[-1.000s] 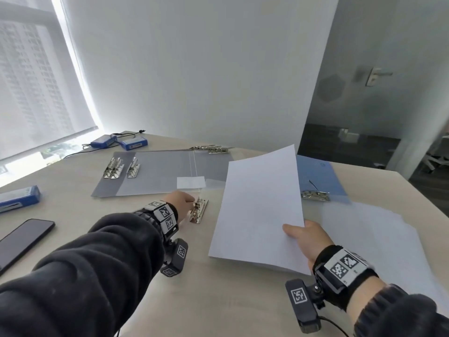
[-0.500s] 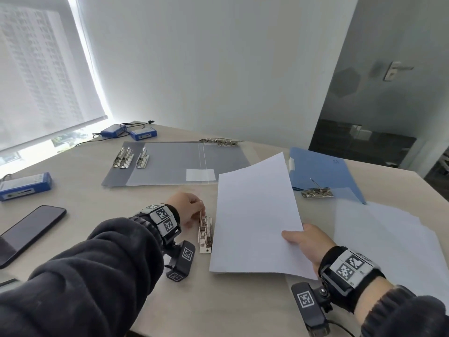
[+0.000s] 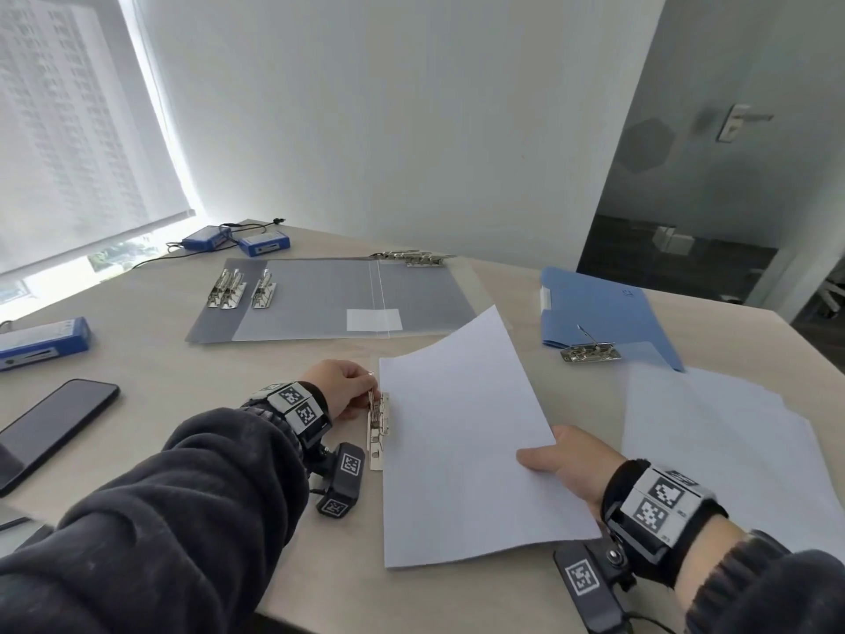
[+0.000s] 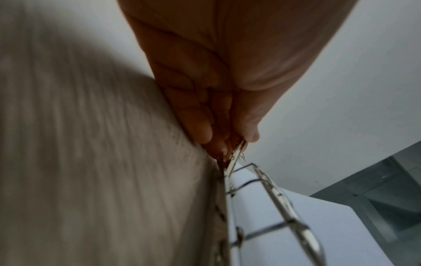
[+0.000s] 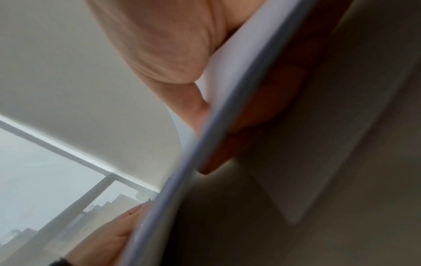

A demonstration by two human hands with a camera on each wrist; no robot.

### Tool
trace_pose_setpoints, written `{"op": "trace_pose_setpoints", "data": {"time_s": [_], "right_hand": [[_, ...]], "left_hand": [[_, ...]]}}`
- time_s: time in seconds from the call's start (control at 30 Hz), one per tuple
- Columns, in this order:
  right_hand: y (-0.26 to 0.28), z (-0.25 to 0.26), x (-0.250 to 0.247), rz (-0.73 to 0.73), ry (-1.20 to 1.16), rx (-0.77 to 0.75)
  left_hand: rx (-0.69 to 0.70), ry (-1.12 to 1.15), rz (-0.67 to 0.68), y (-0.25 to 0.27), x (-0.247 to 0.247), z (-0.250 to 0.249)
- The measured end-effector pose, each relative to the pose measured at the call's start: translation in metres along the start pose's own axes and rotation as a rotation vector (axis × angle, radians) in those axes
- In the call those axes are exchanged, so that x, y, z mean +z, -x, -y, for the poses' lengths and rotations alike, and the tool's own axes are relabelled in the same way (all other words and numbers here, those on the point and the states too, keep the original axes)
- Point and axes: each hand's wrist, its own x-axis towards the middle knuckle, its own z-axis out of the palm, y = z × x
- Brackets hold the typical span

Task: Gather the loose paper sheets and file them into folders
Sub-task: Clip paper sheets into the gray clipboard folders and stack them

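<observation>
- The left hand (image 3: 340, 388) pinches the raised lever of a silver metal spring clip (image 3: 378, 423) lying on the pale wood-grain table (image 3: 151, 359); in the left wrist view thumb and curled fingers (image 4: 200, 129) close on the lever's tip.
- The right hand (image 3: 578, 464) grips a thin stack of plain white paper sheets (image 3: 462, 441) at its right edge, thumb on top and fingers beneath; the stack's far corner is lifted, and its left edge meets the clip.
- More loose white sheets (image 3: 731, 450) lie fanned on the table to the right; how many cannot be counted.
- Two folders are visible: a grey translucent plastic folder (image 3: 320, 299) lying open at the far middle, bearing a blank white label, and a blue card folder (image 3: 608, 313) at the far right with small writing too faint to read.
- Besides the held one, three silver clips (image 3: 240, 288) sit on the grey folder's left flap, a cluster (image 3: 416, 257) lies at its far edge, and one more clip (image 3: 590, 351) is on the blue folder.
- Three blue rectangular boxes are on the table: two (image 3: 237, 240) at the far left with black cables, one (image 3: 41, 343) nearer on the left; their label text is illegible.
- One black smartphone (image 3: 50, 427) lies face up at the near left.
- Both wrists carry bands with black-and-white square markers.
</observation>
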Motion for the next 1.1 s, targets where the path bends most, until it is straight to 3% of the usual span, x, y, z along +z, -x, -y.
{"op": "trace_pose_setpoints", "data": {"time_s": [0.23, 0.47, 1.1], "right_hand": [[0.007, 0.009, -0.002, 0.117, -0.012, -0.03], [0.007, 0.006, -0.019, -0.001, 0.084, 0.042], [0.012, 0.002, -0.02, 0.006, 0.03, 0.028]], "left_hand": [[0.006, -0.017, -0.011, 0.001, 0.002, -0.002], [-0.011, -0.022, -0.018, -0.002, 0.001, -0.001], [-0.001, -0.052, -0.046, -0.004, 0.001, 0.002]]}}
